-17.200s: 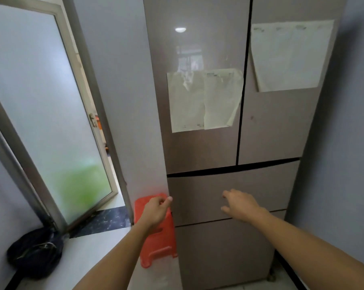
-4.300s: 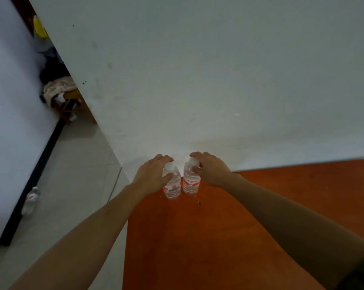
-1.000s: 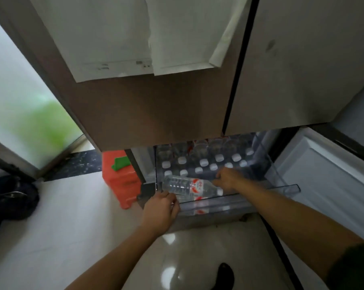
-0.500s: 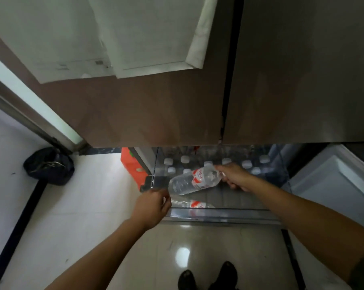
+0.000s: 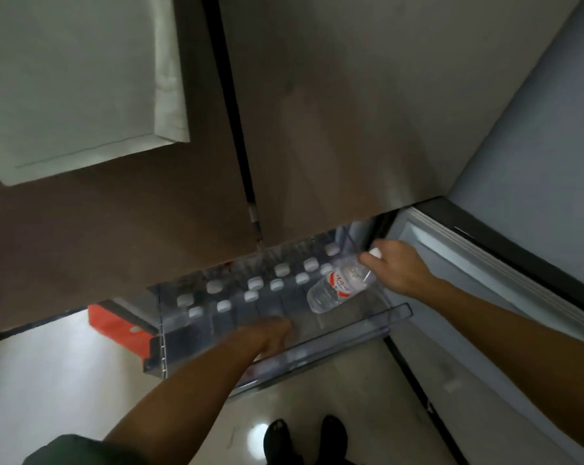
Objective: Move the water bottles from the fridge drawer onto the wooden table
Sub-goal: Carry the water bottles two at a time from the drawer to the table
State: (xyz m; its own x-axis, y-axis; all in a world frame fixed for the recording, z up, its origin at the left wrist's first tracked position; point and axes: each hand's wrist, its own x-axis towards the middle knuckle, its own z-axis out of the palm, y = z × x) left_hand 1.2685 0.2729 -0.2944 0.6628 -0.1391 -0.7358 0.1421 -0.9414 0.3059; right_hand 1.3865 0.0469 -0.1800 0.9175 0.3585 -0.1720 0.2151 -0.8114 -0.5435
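Many capped bottles [image 5: 255,283] in drawer [image 5: 351,333] | right hand [image 5: 393,266] grips tilted bottle [image 5: 337,290] | left hand [image 5: 270,333] blurred, grip unclear | red stool [image 5: 116,327] beside

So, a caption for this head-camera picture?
Right hand holds a water bottle over the open fridge drawer; left hand reaches in.

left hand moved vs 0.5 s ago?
Yes. The left hand was outside the drawer's front-left corner. Now it reaches over the front rim into the drawer. Its grip is too blurred to tell.
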